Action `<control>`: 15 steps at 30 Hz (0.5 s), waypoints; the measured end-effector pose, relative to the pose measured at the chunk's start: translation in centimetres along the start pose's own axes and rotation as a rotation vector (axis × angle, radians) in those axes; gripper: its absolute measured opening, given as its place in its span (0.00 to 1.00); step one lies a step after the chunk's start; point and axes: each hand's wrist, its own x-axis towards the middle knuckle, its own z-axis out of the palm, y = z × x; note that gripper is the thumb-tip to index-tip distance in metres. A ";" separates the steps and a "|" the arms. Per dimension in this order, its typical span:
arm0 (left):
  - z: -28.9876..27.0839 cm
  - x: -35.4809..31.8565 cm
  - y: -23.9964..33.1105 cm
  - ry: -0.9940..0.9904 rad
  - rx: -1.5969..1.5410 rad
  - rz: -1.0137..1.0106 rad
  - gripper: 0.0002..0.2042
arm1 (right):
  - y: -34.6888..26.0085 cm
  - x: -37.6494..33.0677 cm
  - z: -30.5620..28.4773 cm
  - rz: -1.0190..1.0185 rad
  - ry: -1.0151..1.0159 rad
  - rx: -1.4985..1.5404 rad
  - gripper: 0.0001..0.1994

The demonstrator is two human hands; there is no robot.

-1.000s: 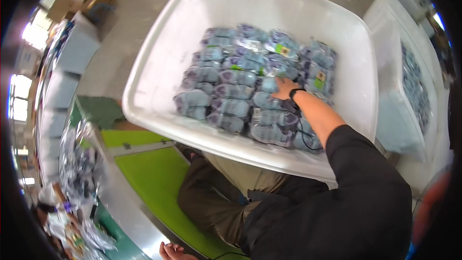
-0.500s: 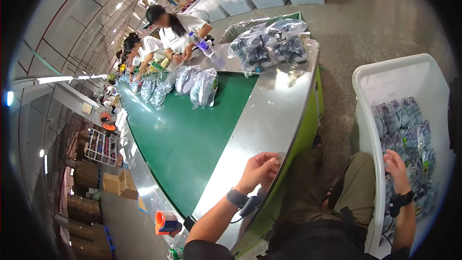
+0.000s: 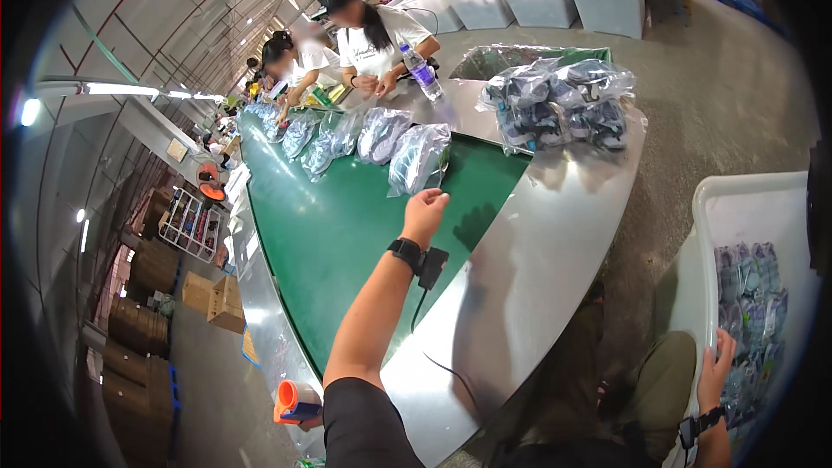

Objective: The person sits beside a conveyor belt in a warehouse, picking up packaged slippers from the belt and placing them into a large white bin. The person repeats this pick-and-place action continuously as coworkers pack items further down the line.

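Note:
My left hand (image 3: 423, 217) reaches out over the green conveyor belt (image 3: 347, 234). Its fingers are pinched together at the lower edge of a clear bag of shoes (image 3: 419, 160), the nearest in a row on the belt. The fingertips are partly hidden, but they appear to grip the plastic. Down on the right, my right hand (image 3: 714, 374) is closed over the rim of a large white bin (image 3: 706, 251). Inside that bin, several bagged shoes (image 3: 750, 312) lie in rows.
More bagged shoes (image 3: 555, 104) are piled on the metal table edge (image 3: 572, 208). A water bottle (image 3: 422, 74) stands beside a co-worker (image 3: 373, 48) across the belt. An orange tape dispenser (image 3: 296, 400) sits at the lower left. White bins (image 3: 607, 4) line the back.
My left hand has moved forward from the metal edge to the nearest bagged shoes. My right hand has shifted from inside the bin onto its rim. The view has turned.

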 end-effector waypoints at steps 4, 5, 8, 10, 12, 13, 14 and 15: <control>-1.6 9.5 -4.7 0.226 0.283 0.143 0.22 | 1.0 -0.1 0.3 0.006 0.024 -0.063 0.19; -2.1 11.1 -5.2 0.289 0.377 0.183 0.23 | 1.4 -0.1 0.3 0.011 0.023 -0.084 0.19; -2.6 15.2 -6.1 0.363 0.472 0.179 0.25 | 2.4 -0.3 0.5 0.022 0.033 -0.063 0.20; -2.3 16.9 -6.3 0.364 0.502 0.143 0.26 | 2.0 -0.3 0.5 0.026 0.031 -0.044 0.20; -1.4 17.2 -7.2 0.320 0.625 0.104 0.26 | 1.0 -0.4 0.4 0.051 0.017 -0.064 0.20; -1.3 17.4 -7.7 0.303 0.717 0.136 0.26 | 1.0 -0.3 0.6 0.055 0.017 -0.061 0.20; -1.3 17.3 -8.3 0.287 0.809 0.166 0.26 | 1.1 -0.2 0.7 0.059 0.016 -0.056 0.20; -1.2 16.9 -9.0 0.303 0.775 0.152 0.25 | 1.2 -0.1 0.8 0.061 0.013 -0.051 0.20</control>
